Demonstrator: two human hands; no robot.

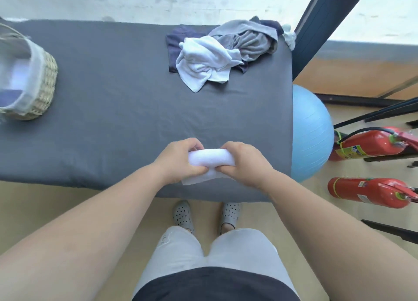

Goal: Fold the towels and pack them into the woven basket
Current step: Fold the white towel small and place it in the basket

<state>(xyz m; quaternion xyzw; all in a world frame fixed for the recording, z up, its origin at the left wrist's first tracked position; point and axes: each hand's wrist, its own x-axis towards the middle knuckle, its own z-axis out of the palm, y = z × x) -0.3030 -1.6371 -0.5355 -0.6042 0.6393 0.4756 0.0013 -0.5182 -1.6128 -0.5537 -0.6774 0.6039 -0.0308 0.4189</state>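
Observation:
A white towel [208,159] lies partly rolled near the front edge of the grey-covered table [117,101]. My left hand [177,161] grips its left end and my right hand [243,162] grips its right end, fingers curled round the roll. A loose flap of the towel spreads flat under the roll. At the far right of the table lies a heap of unfolded towels: a white one [203,63], a grey one [248,40] and a dark blue one [175,42]. The woven basket [48,79] with a pale liner stands at the table's left end, with cloth inside.
A light blue exercise ball [309,131] sits against the table's right end. Two red fire extinguishers [371,146] lie on the floor to the right. A dark metal frame [316,29] rises at the far right corner. My feet stand at the table's front edge.

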